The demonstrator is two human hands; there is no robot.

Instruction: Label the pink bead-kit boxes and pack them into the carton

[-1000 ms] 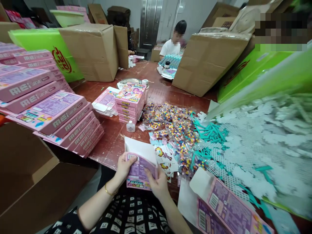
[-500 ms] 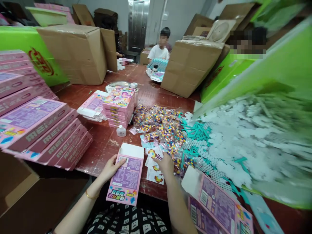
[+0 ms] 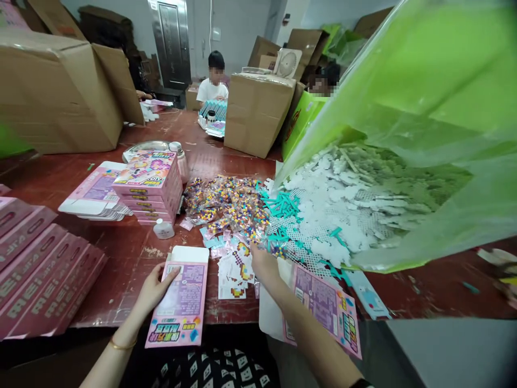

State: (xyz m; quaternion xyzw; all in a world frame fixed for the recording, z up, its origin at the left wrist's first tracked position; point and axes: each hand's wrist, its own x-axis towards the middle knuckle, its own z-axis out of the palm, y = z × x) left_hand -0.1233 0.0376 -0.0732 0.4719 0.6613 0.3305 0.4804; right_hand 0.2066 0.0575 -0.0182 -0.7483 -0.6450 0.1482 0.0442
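Note:
My left hand (image 3: pixel 158 288) grips the left edge of a pink and purple box (image 3: pixel 181 296) with its white flap up, thumb on top. My right hand (image 3: pixel 264 265) reaches to the near edge of the pile of bead bags (image 3: pixel 230 202); its fingertips are hidden, and what they hold, if anything, does not show. Printed pattern cards (image 3: pixel 232 275) lie between the two hands. Under my right forearm is another flat pink and purple box (image 3: pixel 323 304). Green sticks (image 3: pixel 283 205) lie right of the bead bags.
White plastic pieces (image 3: pixel 323 199) spill from a large green bag (image 3: pixel 424 108) on the right. Stacked pink boxes (image 3: pixel 149 186), a small white bottle (image 3: pixel 163 229) and more boxes (image 3: pixel 48 275) stand left. Cardboard boxes (image 3: pixel 258 113) and a person (image 3: pixel 213 86) are at the back.
The view has turned to the right. My right hand has moved from the pattern cards to the near edge of the bead bags. My left hand still holds the box.

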